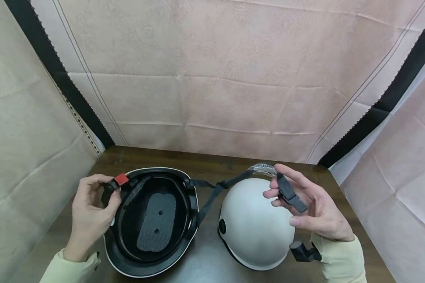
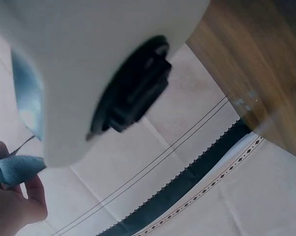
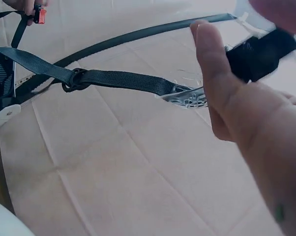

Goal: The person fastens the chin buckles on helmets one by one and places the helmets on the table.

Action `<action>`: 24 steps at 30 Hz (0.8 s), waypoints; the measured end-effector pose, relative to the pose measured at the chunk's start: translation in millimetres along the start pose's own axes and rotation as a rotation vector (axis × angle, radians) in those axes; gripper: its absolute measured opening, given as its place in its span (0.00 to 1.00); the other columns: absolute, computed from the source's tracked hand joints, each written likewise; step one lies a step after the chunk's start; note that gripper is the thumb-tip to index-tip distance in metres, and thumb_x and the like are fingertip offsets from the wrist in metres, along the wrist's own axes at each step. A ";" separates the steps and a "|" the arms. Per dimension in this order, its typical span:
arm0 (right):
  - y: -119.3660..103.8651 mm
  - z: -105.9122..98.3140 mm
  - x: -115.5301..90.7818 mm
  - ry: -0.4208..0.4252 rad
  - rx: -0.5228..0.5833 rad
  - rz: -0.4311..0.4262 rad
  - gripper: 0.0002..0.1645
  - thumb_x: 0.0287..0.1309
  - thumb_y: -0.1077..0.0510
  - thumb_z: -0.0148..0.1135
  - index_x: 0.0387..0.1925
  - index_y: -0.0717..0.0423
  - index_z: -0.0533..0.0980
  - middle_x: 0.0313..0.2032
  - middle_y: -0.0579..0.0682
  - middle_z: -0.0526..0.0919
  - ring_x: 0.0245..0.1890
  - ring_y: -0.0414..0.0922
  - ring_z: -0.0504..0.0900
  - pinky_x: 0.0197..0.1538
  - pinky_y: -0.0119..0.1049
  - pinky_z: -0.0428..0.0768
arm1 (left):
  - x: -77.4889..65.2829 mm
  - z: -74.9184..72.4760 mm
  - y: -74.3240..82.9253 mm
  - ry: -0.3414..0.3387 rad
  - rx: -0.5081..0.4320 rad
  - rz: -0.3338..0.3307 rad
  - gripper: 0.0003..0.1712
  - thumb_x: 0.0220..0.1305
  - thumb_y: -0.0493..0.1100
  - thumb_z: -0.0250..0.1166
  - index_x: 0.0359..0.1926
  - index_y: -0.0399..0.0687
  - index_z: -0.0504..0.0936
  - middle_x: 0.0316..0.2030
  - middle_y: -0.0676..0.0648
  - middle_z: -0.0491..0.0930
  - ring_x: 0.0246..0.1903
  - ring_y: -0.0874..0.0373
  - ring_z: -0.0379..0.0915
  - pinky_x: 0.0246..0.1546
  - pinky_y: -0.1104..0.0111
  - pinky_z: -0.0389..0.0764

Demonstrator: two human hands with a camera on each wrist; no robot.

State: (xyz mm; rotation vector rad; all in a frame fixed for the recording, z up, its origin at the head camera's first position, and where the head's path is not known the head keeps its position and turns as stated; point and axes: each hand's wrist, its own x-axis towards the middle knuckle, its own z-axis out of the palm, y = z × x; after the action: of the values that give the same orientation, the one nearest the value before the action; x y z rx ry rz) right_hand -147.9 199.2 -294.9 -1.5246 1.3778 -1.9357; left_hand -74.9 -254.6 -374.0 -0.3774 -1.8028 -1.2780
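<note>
My left hand [image 1: 92, 214] pinches a black strap buckle with a red tab [image 1: 121, 179], raised over the left rim of an upturned helmet [image 1: 157, 220]. That helmet's black lining faces up. In the left wrist view, its white shell [image 2: 69, 93] carries a dark round fitting, and the fingers hold grey webbing [image 2: 21, 169]. My right hand [image 1: 318, 212] is raised above a second white helmet [image 1: 256, 226]. Grey webbing with a black buckle [image 1: 287, 189] runs between its fingers, thumb held apart. Beside those fingers a clear chin cup [image 1: 263, 169] hangs on the strap.
Dark straps [image 1: 209, 202] with a slider stretch from the upturned helmet across to the chin cup. The second helmet stands dome up on the brown wooden table [image 1: 212, 163]. Pale fabric walls [image 1: 205, 78] with black edging enclose the table at the back and sides.
</note>
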 end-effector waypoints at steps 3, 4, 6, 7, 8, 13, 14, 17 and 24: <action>-0.2 5.4 3.3 0.055 -0.102 -0.004 0.45 0.48 0.89 0.46 0.69 0.78 0.46 0.55 0.66 0.71 0.57 0.57 0.76 0.58 0.44 0.74 | 1.8 3.0 5.7 -0.008 0.039 0.006 0.28 0.41 0.12 0.53 0.50 0.16 0.68 0.40 0.46 0.74 0.36 0.61 0.70 0.41 0.79 0.72; 0.1 7.2 4.5 0.076 -0.134 -0.006 0.43 0.50 0.88 0.45 0.69 0.79 0.47 0.53 0.66 0.71 0.55 0.57 0.78 0.57 0.44 0.75 | 3.2 4.5 9.7 -0.011 0.044 0.007 0.28 0.42 0.12 0.53 0.51 0.16 0.69 0.40 0.45 0.74 0.36 0.62 0.70 0.42 0.79 0.71; 1.1 10.8 6.6 0.131 -0.212 -0.002 0.37 0.56 0.86 0.45 0.68 0.79 0.52 0.48 0.65 0.72 0.50 0.56 0.81 0.54 0.44 0.77 | 6.0 7.5 18.7 -0.015 0.047 0.001 0.28 0.42 0.11 0.54 0.51 0.17 0.70 0.39 0.44 0.75 0.37 0.62 0.71 0.43 0.79 0.72; 2.1 12.3 7.7 0.157 -0.250 -0.005 0.34 0.58 0.85 0.45 0.67 0.79 0.54 0.46 0.64 0.73 0.47 0.55 0.82 0.53 0.44 0.78 | 7.3 8.9 22.8 -0.017 0.047 -0.003 0.28 0.43 0.11 0.54 0.50 0.17 0.71 0.40 0.43 0.75 0.38 0.62 0.72 0.44 0.79 0.72; 3.2 13.9 8.9 0.185 -0.286 -0.006 0.32 0.60 0.84 0.45 0.66 0.79 0.56 0.44 0.64 0.73 0.45 0.55 0.83 0.52 0.43 0.78 | 8.3 10.1 26.1 -0.017 0.040 -0.009 0.27 0.43 0.10 0.55 0.50 0.16 0.71 0.39 0.42 0.75 0.38 0.62 0.72 0.44 0.79 0.72; 9.2 23.1 13.7 0.369 -0.495 0.034 0.21 0.65 0.77 0.47 0.58 0.74 0.69 0.38 0.60 0.76 0.41 0.48 0.80 0.50 0.35 0.75 | 7.0 9.9 23.2 -0.025 0.047 -0.042 0.28 0.43 0.10 0.59 0.51 0.19 0.73 0.40 0.41 0.76 0.41 0.61 0.74 0.44 0.78 0.73; 10.6 24.7 14.9 0.398 -0.527 0.038 0.19 0.65 0.76 0.48 0.57 0.73 0.71 0.39 0.60 0.76 0.42 0.48 0.77 0.50 0.33 0.74 | 6.0 9.1 19.9 -0.027 0.050 -0.045 0.29 0.43 0.10 0.60 0.51 0.20 0.73 0.41 0.41 0.76 0.41 0.60 0.74 0.44 0.78 0.73; 15.7 28.9 18.9 0.448 -0.597 0.040 0.17 0.66 0.75 0.48 0.53 0.71 0.75 0.49 0.61 0.69 0.52 0.49 0.69 0.52 0.31 0.71 | 2.9 6.8 11.1 -0.032 0.058 -0.048 0.31 0.43 0.10 0.61 0.52 0.22 0.73 0.42 0.40 0.76 0.41 0.59 0.74 0.44 0.78 0.73; 24.7 35.4 29.0 0.429 -0.637 -0.058 0.17 0.66 0.74 0.50 0.55 0.72 0.73 0.53 0.65 0.73 0.56 0.52 0.73 0.54 0.31 0.71 | 0.1 5.1 10.3 -0.052 0.096 -0.082 0.31 0.45 0.12 0.63 0.54 0.24 0.71 0.46 0.44 0.74 0.42 0.60 0.73 0.45 0.79 0.74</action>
State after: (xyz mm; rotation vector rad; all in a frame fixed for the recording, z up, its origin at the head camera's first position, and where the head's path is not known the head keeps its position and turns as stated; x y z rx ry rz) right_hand -135.4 149.0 -299.8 -1.4342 2.3305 -2.0513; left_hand -70.5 -245.7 -368.1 -0.2883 -1.9331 -1.2426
